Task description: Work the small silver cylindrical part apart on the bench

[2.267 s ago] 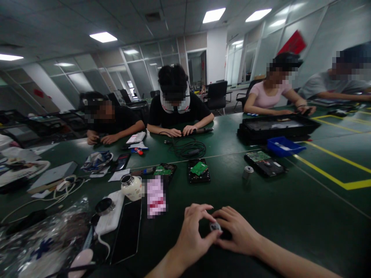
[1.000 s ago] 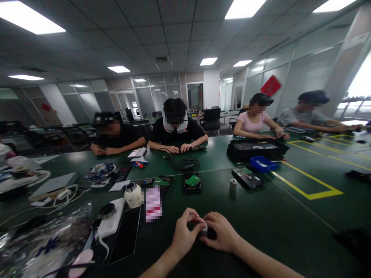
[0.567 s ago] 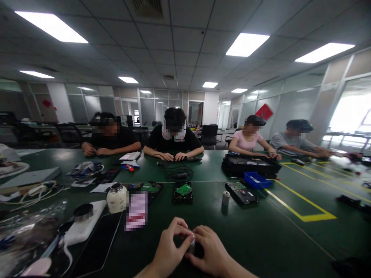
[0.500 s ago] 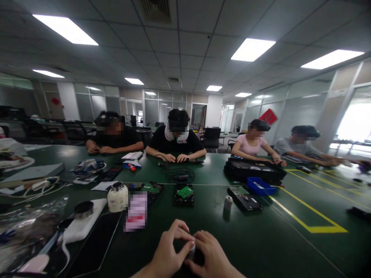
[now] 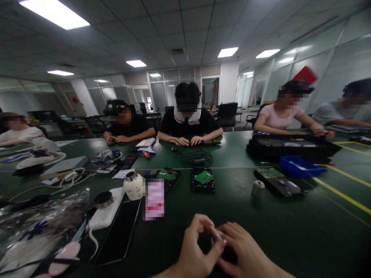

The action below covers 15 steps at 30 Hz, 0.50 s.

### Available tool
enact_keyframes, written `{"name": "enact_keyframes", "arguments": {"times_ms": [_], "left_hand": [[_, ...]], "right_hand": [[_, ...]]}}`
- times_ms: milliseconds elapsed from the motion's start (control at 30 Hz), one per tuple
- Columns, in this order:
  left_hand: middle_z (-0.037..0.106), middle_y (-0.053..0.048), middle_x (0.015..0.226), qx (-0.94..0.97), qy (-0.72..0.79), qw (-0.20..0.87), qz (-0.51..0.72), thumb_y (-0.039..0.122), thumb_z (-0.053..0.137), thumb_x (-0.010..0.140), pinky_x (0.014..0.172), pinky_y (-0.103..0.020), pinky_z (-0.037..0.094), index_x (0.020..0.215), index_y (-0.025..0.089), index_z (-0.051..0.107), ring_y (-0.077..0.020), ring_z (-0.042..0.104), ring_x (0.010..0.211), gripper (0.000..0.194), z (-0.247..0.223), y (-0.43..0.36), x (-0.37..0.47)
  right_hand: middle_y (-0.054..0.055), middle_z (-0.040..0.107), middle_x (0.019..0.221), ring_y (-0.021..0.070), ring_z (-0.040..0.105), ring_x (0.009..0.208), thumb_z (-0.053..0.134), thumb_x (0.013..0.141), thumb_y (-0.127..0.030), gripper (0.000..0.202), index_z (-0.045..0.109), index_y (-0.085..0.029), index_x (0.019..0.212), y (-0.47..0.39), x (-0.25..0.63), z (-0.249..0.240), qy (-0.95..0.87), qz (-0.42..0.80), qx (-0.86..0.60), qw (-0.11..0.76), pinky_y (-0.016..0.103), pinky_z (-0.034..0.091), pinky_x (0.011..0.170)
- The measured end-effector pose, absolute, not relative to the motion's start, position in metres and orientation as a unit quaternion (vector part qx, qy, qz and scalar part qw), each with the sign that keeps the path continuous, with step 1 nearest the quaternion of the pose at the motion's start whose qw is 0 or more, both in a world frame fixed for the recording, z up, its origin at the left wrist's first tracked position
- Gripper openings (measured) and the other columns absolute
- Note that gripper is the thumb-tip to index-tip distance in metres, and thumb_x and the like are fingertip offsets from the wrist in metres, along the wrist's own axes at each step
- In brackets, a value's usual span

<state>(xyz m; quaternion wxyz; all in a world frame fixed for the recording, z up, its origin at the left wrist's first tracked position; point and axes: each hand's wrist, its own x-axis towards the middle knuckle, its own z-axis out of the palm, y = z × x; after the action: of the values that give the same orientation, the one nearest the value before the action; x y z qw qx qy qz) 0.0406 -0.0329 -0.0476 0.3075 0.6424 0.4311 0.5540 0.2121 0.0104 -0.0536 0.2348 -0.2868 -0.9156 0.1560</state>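
Close to the table's near edge, my left hand [image 5: 199, 245] pinches a small silvery metal cylinder [image 5: 215, 240] between curled thumb and fingers. My right hand [image 5: 242, 247] is bent around its other side, fingertips touching my left ones. Most of the cylinder is hidden by the fingers. A similar small metal cylinder [image 5: 257, 188] stands upright on the green table [image 5: 278, 227], beyond my right hand. Farther off lie a drive with a green circuit board [image 5: 203, 177] and another black drive [image 5: 285, 183] with its board exposed.
To the left are a black phone [image 5: 120, 231], a cream jar [image 5: 133, 187], a pink packet [image 5: 154, 199] and clear plastic bags [image 5: 49, 224]. A blue tray [image 5: 301, 166] and a black case [image 5: 290, 146] sit at the right. Several people sit across the table.
The head view has turned left and tilted down, so the scene shifts right and up. Both hands stay together around the cylinder, which is now more covered by fingers.
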Motion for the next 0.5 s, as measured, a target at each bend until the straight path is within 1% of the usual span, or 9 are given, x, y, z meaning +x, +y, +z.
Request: {"name": "enact_keyframes", "arguments": {"times_ms": [33, 67, 167, 200, 267, 333, 400, 433, 500], "left_hand": [[0.066, -0.003, 0.080, 0.639, 0.434, 0.313, 0.553, 0.020, 0.068, 0.079, 0.073, -0.029, 0.053, 0.096, 0.021, 0.050, -0.0189, 0.066, 0.075, 0.025, -0.046, -0.034, 0.040], [0.066, -0.004, 0.083, 0.642, 0.436, 0.311, 0.549, 0.020, 0.067, 0.080, 0.077, -0.031, 0.053, 0.096, 0.020, 0.053, -0.0198, 0.067, 0.079, 0.021, -0.044, -0.036, 0.038], [0.069, -0.007, 0.092, 0.681, 0.423, 0.288, 0.523, 0.018, 0.061, 0.084, 0.094, -0.038, 0.046, 0.092, 0.019, 0.063, -0.0257, 0.062, 0.104, 0.009, -0.037, -0.040, 0.033], [0.070, -0.007, 0.094, 0.699, 0.415, 0.287, 0.507, 0.017, 0.059, 0.085, 0.099, -0.039, 0.044, 0.094, 0.020, 0.065, -0.0263, 0.059, 0.109, 0.011, -0.035, -0.042, 0.031], [0.069, -0.008, 0.103, 0.713, 0.414, 0.287, 0.488, 0.019, 0.060, 0.086, 0.102, -0.041, 0.041, 0.101, 0.020, 0.066, -0.0271, 0.056, 0.115, 0.017, -0.032, -0.043, 0.030], [0.066, -0.009, 0.112, 0.698, 0.428, 0.297, 0.492, 0.022, 0.065, 0.084, 0.101, -0.041, 0.043, 0.112, 0.020, 0.060, -0.0265, 0.059, 0.113, 0.028, -0.032, -0.043, 0.031], [0.066, -0.009, 0.108, 0.670, 0.437, 0.314, 0.510, 0.022, 0.070, 0.081, 0.095, -0.039, 0.049, 0.117, 0.019, 0.052, -0.0242, 0.064, 0.102, 0.040, -0.034, -0.040, 0.032], [0.066, -0.007, 0.103, 0.662, 0.437, 0.320, 0.518, 0.021, 0.072, 0.080, 0.091, -0.037, 0.051, 0.115, 0.019, 0.052, -0.0225, 0.066, 0.096, 0.041, -0.035, -0.038, 0.033], [0.064, -0.006, 0.098, 0.661, 0.437, 0.316, 0.521, 0.020, 0.073, 0.078, 0.087, -0.035, 0.052, 0.102, 0.019, 0.056, -0.0202, 0.068, 0.087, 0.029, -0.037, -0.035, 0.032]], "right_hand": [[0.006, 0.068, 0.102, 0.0250, 0.060, 0.092, 0.066, 0.078, -0.032, 0.026, 0.065, -0.023, 0.103, 0.008, 0.212, -0.048, -0.913, 0.164, -0.285, 0.239, 0.040, 0.044, 0.089], [0.007, 0.067, 0.102, 0.0250, 0.060, 0.092, 0.066, 0.079, -0.033, 0.025, 0.066, -0.023, 0.102, 0.006, 0.212, -0.044, -0.913, 0.170, -0.284, 0.238, 0.040, 0.044, 0.087], [0.008, 0.066, 0.100, 0.0244, 0.059, 0.090, 0.064, 0.082, -0.036, 0.023, 0.066, -0.021, 0.100, 0.005, 0.213, -0.044, -0.917, 0.163, -0.279, 0.236, 0.038, 0.044, 0.082], [0.008, 0.066, 0.100, 0.0243, 0.059, 0.090, 0.064, 0.083, -0.036, 0.023, 0.066, -0.021, 0.100, 0.006, 0.214, -0.045, -0.918, 0.155, -0.277, 0.236, 0.038, 0.044, 0.081], [0.009, 0.066, 0.099, 0.0246, 0.059, 0.090, 0.063, 0.083, -0.036, 0.024, 0.066, -0.020, 0.100, 0.006, 0.215, -0.047, -0.921, 0.137, -0.277, 0.236, 0.039, 0.044, 0.081], [0.009, 0.066, 0.098, 0.0248, 0.059, 0.090, 0.063, 0.083, -0.037, 0.026, 0.066, -0.019, 0.101, 0.006, 0.215, -0.046, -0.924, 0.126, -0.279, 0.231, 0.039, 0.044, 0.082], [0.008, 0.066, 0.098, 0.0245, 0.059, 0.090, 0.062, 0.084, -0.040, 0.028, 0.066, -0.019, 0.102, 0.006, 0.215, -0.045, -0.925, 0.126, -0.281, 0.223, 0.039, 0.044, 0.081], [0.008, 0.066, 0.098, 0.0242, 0.059, 0.089, 0.062, 0.084, -0.041, 0.028, 0.066, -0.019, 0.101, 0.006, 0.215, -0.044, -0.925, 0.128, -0.281, 0.220, 0.039, 0.044, 0.081], [0.007, 0.066, 0.097, 0.0232, 0.059, 0.088, 0.062, 0.084, -0.043, 0.028, 0.066, -0.019, 0.098, 0.006, 0.215, -0.043, -0.925, 0.133, -0.280, 0.217, 0.037, 0.044, 0.079]]}}
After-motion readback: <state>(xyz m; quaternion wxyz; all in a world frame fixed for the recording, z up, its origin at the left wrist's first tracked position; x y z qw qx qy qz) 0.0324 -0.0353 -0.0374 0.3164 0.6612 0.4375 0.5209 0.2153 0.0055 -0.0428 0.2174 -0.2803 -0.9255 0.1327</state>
